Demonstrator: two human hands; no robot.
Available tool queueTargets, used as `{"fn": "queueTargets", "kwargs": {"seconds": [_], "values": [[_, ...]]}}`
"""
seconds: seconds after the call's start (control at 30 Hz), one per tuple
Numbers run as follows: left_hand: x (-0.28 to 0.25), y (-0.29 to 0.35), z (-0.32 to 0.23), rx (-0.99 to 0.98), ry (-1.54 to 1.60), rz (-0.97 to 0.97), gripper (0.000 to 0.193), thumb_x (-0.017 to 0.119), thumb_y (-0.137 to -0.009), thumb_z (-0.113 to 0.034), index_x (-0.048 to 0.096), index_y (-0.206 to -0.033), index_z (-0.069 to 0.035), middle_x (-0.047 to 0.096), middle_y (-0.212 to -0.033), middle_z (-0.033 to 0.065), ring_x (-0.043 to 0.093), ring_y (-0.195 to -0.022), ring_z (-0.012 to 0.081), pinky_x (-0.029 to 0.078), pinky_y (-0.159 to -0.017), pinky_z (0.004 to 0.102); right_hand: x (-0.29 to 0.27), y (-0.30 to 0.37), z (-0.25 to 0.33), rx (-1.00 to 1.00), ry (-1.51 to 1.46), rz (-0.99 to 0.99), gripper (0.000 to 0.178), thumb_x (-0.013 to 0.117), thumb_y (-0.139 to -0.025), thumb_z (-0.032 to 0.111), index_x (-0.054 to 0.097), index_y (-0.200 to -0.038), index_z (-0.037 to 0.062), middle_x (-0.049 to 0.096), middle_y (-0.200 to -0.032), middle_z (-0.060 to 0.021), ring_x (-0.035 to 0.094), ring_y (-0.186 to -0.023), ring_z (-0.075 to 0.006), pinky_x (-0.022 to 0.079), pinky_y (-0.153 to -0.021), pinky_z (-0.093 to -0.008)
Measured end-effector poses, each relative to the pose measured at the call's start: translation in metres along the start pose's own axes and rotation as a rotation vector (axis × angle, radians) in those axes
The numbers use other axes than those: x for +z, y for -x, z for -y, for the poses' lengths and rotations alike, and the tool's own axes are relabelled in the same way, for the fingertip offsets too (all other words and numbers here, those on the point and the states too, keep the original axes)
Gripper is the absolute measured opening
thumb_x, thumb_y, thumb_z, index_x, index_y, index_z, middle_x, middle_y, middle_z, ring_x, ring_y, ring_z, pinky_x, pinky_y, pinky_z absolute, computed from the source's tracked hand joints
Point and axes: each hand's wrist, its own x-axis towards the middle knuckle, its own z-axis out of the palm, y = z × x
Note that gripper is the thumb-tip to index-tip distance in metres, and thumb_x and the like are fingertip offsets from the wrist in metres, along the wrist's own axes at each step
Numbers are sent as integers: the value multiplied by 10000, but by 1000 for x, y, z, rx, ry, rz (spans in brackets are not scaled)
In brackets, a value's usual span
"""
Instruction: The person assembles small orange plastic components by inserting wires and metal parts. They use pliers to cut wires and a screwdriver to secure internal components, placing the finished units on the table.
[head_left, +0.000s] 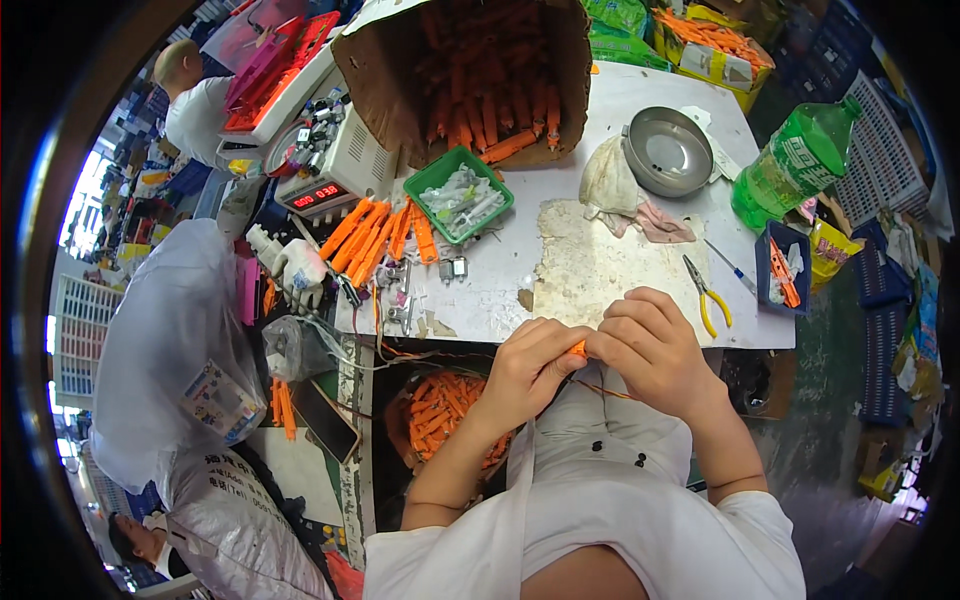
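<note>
- Above the lap [610,440], the left hand [527,370] pinches a small orange piece [578,348], thumb and forefinger closed; long axis hidden.
- Just right, the right hand's [650,352] curled fingers meet it; their grip cannot be told.
- Beyond: cardboard box [377,85], orange parts [500,105]; green tray [428,214], clear pieces [466,196]; metal bowl [685,150], dark bits [656,170]; blue bin [764,277], orange strip [783,276].

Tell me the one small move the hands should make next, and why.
I'd probably shift the right hand slightly aside to check the small orange piece: the left hand pinches it, and with both hands close around it, only a little of it shows.
</note>
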Motion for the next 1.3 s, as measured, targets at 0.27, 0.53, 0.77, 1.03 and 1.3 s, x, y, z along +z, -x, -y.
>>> {"fn": "queueTargets", "kwargs": {"seconds": [0.27, 0.53, 0.77, 1.03, 1.3], "values": [[12, 0, 5, -88, 181, 61, 258, 605, -878, -184, 623, -1033, 22, 583, -793, 113, 542, -719, 238, 434, -690, 310, -8, 13, -4, -16, 39, 51, 209, 624, -714, 133, 607, -919, 100, 563, -902, -18, 559, -920, -180, 445, -888, -372], [11, -1, 1, -180, 357, 92, 301, 568, -918, -247, 625, -1043, 21, 617, -857, 100, 550, -751, 205, 437, -704, 290, -8, 31, -8, 137, -129, -74, 337, 662, -671, 95, 650, -1004, 150, 563, -980, -12, 526, -967, -209, 436, -840, -381], [13, 0, 1, -151, 292, 110, 297, 581, -904, -245, 627, -1043, 13, 614, -844, 104, 556, -754, 221, 440, -714, 306, -5, 31, -4, 146, -127, -60, 314, 648, -672, 54, 655, -969, 158, 556, -1010, -22, 515, -999, -221, 437, -852, -391], [19, 10, 5, -180, 286, 139, 245, 598, -886, -189, 632, -1029, 7, 616, -848, 99, 564, -772, 222, 444, -729, 303, -2, 42, -6, 163, -204, -13, 232, 614, -744, 12, 651, -940, 129, 564, -1009, -39, 519, -1002, -234, 418, -883, -393], [25, 19, 16, -312, 410, 52, 379, 561, -923, -336, 639, -1042, 15, 575, -851, 51, 523, -766, 106, 403, -686, 223, 56, 86, -76, 745, -104, -95, 143, 602, -797, 48, 641, -934, 54, 600, -933, -88, 538, -923, -279, 425, -825, -364]]}}
